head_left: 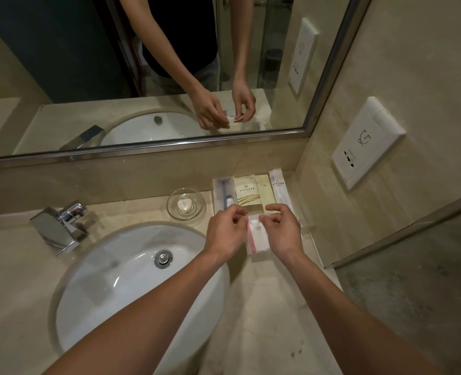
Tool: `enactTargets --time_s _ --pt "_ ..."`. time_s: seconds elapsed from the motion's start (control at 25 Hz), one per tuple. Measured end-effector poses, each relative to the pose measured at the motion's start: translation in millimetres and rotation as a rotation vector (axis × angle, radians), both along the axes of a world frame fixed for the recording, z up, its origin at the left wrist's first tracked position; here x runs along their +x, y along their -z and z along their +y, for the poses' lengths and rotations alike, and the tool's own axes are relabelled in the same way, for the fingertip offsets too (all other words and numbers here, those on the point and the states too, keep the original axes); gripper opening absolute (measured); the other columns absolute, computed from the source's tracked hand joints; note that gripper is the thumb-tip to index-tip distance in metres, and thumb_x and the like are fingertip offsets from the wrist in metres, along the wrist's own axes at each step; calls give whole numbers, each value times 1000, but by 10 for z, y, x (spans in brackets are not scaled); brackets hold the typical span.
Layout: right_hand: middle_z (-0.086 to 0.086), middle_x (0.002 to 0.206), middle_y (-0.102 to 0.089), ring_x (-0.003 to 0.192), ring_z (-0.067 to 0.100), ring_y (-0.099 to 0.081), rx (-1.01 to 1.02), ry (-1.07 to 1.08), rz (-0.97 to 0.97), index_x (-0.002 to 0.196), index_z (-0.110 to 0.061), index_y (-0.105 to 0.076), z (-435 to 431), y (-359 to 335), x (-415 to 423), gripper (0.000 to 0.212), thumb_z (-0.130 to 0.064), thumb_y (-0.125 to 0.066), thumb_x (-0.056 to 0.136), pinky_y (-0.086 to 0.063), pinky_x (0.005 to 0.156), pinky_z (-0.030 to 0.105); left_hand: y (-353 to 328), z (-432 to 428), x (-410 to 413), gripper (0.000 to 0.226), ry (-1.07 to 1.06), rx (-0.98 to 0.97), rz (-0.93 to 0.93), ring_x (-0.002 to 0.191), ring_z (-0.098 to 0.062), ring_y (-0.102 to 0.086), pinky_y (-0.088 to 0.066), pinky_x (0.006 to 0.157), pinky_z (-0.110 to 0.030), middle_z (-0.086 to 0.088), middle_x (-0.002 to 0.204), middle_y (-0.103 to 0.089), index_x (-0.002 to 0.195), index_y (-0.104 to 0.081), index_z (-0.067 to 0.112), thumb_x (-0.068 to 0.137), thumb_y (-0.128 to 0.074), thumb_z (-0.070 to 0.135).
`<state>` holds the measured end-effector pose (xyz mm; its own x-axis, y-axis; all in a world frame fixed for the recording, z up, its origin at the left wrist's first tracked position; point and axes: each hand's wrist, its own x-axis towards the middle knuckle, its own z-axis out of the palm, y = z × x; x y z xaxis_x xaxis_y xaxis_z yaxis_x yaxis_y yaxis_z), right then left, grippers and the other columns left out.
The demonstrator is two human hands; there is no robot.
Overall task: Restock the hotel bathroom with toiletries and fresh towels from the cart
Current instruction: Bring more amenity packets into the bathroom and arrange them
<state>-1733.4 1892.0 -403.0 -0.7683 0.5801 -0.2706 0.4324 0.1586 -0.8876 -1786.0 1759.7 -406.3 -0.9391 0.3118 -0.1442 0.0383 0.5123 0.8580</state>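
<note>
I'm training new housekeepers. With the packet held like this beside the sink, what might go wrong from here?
1. The left hand and right hand seem to pinch only the top edge of the packet. It may slip toward the sink.
2. The tray already holds a full row of sachets, so squeezing this in may skew them.
3. The left hand is near the glass dish and may bump it.

Both bare forearms reach forward and converge. The left grip (225, 231) and right grip (280, 231) sit close together, knuckles up, fingers curled, each pinching the top edge of a small packet (257, 239).
</note>
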Motion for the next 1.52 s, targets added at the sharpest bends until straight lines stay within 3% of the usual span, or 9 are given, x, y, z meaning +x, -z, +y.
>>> enactTargets --time_s 0.2,0.4,0.52,0.6,0.8,1.04,1.24,1.36,1.52 --pt "-7 88 -68 84 12 -67 6 37 -54 106 -23 -61 65 175 -220 14 -17 -67 94 -50 75 30 143 -52 -124 18 126 -228 327 114 -16 -45 -30 90 -29 7 118 -63 111 -68 22 95 -62 27" --pt "-11 79 -66 79 11 -66 63 40 -63 100 -22 -62 128 265 -333 15 -17 -71 90 -49 71 24 271 -72 -113 20 349 -350 450 125 -13 -40 -19 93 -27 12 130 -59 109 -70 28 94 -58 35" --pt "-13 76 -64 79 9 -65 136 -17 -94 99 -25 -63 112 279 -390 13 -18 -70 89 -52 80 31 323 -58 -72 22 443 -402 499 127 -9 -43 -14 98 -26 15 128 -59 110 -68 31 93 -57 39" --pt "-14 83 -63 85 12 -64 182 -69 -105 102 -23 -65 103 285 -415 13 -17 -67 91 -52 84 33 354 -44 -54 22 465 -434 514 128 -9 -43 -13 104 -29 14 128 -57 111 -66 30 92 -59 39" --pt "3 121 -49 100 16 -58 332 -208 -99 115 -14 -63 90 295 -471 21 -8 -59 96 -47 88 26 368 -30 -44 12 450 -456 499 122 -12 -48 -10 110 -38 9 118 -54 99 -61 27 91 -63 35" --pt "2 126 -52 116 18 -52 350 -252 -93 121 -15 -62 94 314 -389 30 -4 -54 95 -45 100 29 385 22 -4 13 420 -519 495 121 -12 -50 -2 112 -47 7 120 -54 103 -63 24 92 -58 29" --pt "-1 137 -55 125 19 -41 635 -453 -133 130 -11 -60 186 367 -271 40 -1 -47 94 -42 104 34 379 59 32 19 416 -543 504 120 -13 -53 -2 113 -48 6 123 -54 106 -66 24 92 -54 25" --pt "-1 149 -48 133 21 -36 897 -652 -161 132 -12 -57 271 407 -151 48 -1 -56 86 -34 105 29 354 49 42 20 423 -551 508 121 -12 -53 1 114 -47 6 125 -54 106 -66 25 92 -52 24" --pt "-2 150 -43 135 24 -33 1012 -744 -167 133 -13 -52 292 381 -82 56 0 -54 79 -31 100 31 315 54 38 21 425 -556 511 121 -11 -52 5 115 -47 5 126 -54 106 -66 25 93 -49 23"
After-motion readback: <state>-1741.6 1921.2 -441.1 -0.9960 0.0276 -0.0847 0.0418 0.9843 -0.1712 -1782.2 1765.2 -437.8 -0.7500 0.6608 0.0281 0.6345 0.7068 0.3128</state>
